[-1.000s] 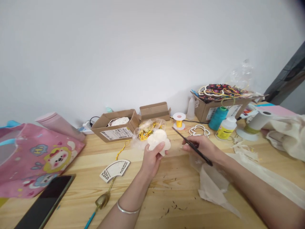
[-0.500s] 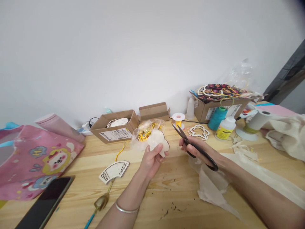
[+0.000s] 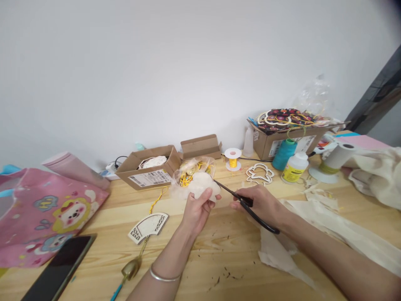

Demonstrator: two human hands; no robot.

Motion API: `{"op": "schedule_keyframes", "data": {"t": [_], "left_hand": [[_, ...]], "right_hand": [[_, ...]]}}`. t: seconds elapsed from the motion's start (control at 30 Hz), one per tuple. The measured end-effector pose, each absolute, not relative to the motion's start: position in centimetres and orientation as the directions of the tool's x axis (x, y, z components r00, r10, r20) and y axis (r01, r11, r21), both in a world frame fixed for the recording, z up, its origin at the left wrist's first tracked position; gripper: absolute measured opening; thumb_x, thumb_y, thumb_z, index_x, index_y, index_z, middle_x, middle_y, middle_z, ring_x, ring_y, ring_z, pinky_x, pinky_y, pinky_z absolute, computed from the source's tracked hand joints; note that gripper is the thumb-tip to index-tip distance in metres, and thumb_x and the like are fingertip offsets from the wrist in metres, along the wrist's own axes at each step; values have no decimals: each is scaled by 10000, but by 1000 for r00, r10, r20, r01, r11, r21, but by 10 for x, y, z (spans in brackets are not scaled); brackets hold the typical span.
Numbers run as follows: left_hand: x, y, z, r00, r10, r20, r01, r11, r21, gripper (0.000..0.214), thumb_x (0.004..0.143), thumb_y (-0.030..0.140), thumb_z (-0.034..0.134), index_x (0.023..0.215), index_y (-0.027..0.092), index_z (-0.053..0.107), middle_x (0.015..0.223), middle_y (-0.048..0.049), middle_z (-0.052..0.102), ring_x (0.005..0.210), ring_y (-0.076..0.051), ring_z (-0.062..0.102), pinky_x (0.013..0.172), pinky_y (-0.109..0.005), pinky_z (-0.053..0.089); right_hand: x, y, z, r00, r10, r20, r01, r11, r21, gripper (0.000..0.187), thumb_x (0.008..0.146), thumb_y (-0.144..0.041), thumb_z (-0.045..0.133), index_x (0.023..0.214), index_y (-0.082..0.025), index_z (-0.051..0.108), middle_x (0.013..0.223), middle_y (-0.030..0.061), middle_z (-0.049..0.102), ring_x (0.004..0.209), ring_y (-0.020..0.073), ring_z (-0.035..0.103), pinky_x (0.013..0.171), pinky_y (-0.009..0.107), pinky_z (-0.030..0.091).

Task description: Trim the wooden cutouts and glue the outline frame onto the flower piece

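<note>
My left hand (image 3: 196, 209) is closed round a pale cloud-shaped piece covered in cream fabric (image 3: 204, 186), held up above the wooden table (image 3: 219, 255). My right hand (image 3: 261, 204) grips black scissors (image 3: 247, 204) by the handles. Their blades point left and the tips meet the right edge of the cloud-shaped piece. A silver bangle (image 3: 164, 276) sits on my left wrist.
A fan-shaped wooden cutout (image 3: 148, 224) with yellow cord and a brass bell (image 3: 130, 268) lies left of my arm. A phone (image 3: 58, 269), a pink cartoon bag (image 3: 46, 213), cardboard boxes (image 3: 150, 169), a yellow spool (image 3: 232, 158), teal thread (image 3: 284, 154), a glue bottle (image 3: 294, 167) and cream fabric (image 3: 338, 228) surround me.
The scissors swung from raised and pointing up-left down to the cloud-shaped piece, and their tips now touch its right edge. My left hand lowered the piece slightly.
</note>
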State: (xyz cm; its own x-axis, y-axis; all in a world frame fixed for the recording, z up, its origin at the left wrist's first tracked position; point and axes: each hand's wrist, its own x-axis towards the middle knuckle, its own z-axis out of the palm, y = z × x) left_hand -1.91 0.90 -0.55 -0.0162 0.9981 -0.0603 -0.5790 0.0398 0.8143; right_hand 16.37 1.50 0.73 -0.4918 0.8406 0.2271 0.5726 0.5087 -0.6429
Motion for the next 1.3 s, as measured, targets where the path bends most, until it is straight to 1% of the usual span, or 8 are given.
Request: {"op": "schedule_keyframes", "data": {"t": [0.17, 0.37, 0.67, 0.8, 0.9, 0.97, 1.1, 1.3], "left_hand": [[-20, 9, -5, -6, 997, -75, -567, 58, 821, 225, 630, 180, 709, 838, 168, 623, 683, 8, 676, 562, -95, 621, 503, -165, 473], [-15, 5, -2, -32, 996, -80, -547, 49, 836, 221, 690, 247, 662, 892, 160, 634, 773, -21, 688, 629, -114, 627, 500, -180, 464], [-9, 3, 0, -150, 979, -139, -515, 42, 856, 309, 626, 204, 710, 919, 143, 636, 855, -35, 678, 722, -110, 617, 620, -191, 478], [-8, 0, 1, -120, 987, -112, -487, 40, 872, 326, 620, 194, 708, 927, 141, 610, 847, -32, 669, 691, -116, 613, 570, -203, 485], [-4, -3, 4, -92, 990, -110, -459, 56, 887, 354, 603, 199, 716, 925, 132, 585, 816, -40, 671, 674, -130, 616, 580, -234, 499], [-1, -5, 6, -66, 990, -128, -447, 86, 890, 373, 597, 200, 720, 933, 138, 569, 803, -41, 678, 663, -134, 623, 598, -250, 505], [3, -8, 7, -33, 989, -144, -444, 114, 889, 394, 596, 198, 721, 946, 142, 548, 809, -50, 688, 661, -132, 632, 629, -250, 503], [3, -7, 3, -5, 989, -145, -432, 129, 893, 382, 609, 204, 714, 939, 149, 529, 767, -32, 686, 637, -132, 633, 631, -254, 500]], "right_hand": [[164, 18, 8, -441, 855, 274, 535, 496, -684, 341, 739, -471, 527, 596, -162, 562, 480, -37, 435, 459, 74, 365, 459, 204, 275], [162, 18, 12, -364, 928, 87, 171, 158, -972, 392, 782, -527, 420, 741, -158, 545, 488, -36, 465, 405, 82, 414, 394, 201, 325], [162, 21, 2, -338, 910, 242, -243, 164, -956, 468, 782, -588, 380, 1015, -197, 489, 798, 41, 564, 787, 164, 560, 722, 316, 457], [165, 24, 3, -314, 916, 250, 105, 295, -950, 441, 804, -558, 352, 964, -187, 529, 698, 17, 524, 630, 146, 519, 576, 282, 432], [164, 24, 4, -331, 899, 289, 548, 432, -717, 401, 742, -526, 488, 905, -174, 593, 683, 26, 548, 611, 157, 504, 561, 281, 396], [162, 23, 2, -351, 882, 315, 682, 472, -559, 378, 738, -491, 514, 938, -184, 605, 724, 42, 573, 640, 166, 515, 574, 279, 388], [156, 19, 0, -328, 870, 369, 759, 475, -446, 359, 753, -467, 509, 959, -191, 610, 735, 54, 583, 642, 169, 525, 562, 267, 378], [156, 20, -2, -333, 839, 431, 694, 527, -491, 384, 746, -469, 520, 941, -154, 621, 690, 59, 567, 582, 148, 492, 537, 255, 367]]}}
